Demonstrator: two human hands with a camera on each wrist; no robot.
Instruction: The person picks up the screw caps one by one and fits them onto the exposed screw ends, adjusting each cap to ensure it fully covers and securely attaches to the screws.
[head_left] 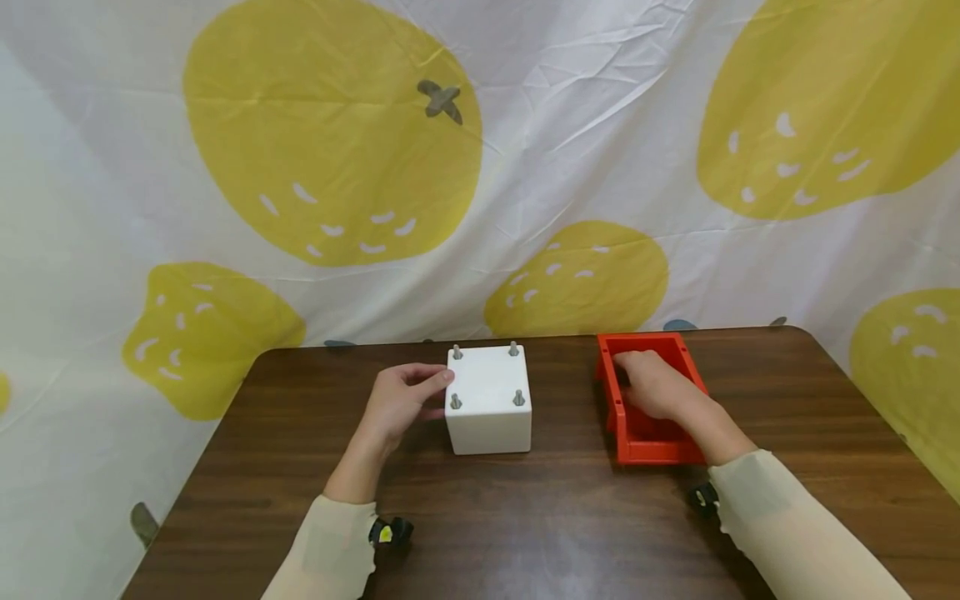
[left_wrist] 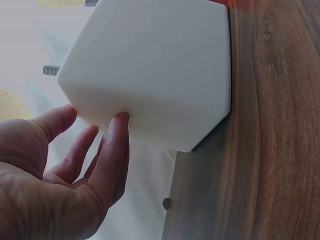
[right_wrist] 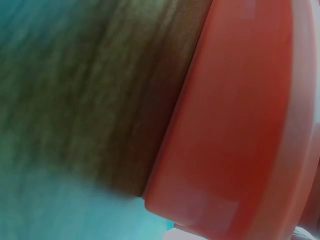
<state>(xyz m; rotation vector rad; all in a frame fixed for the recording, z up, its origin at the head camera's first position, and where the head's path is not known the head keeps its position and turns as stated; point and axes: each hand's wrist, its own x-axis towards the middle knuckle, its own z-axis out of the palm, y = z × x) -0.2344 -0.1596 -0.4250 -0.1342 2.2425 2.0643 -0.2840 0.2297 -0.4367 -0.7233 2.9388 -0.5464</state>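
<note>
Our left hand (head_left: 405, 402), grip apart, touches a white cubic block (head_left: 489, 385) topped by four metal studs (head_left: 518, 398) on the brown wood-grain surface (head_left: 540, 517). Our right hand (head_left: 654, 385) is inside the red plastic bin (head_left: 662, 453); we cannot tell its grip.

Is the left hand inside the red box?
No, the left hand touches the white block, while the right hand is inside the red box.
</note>
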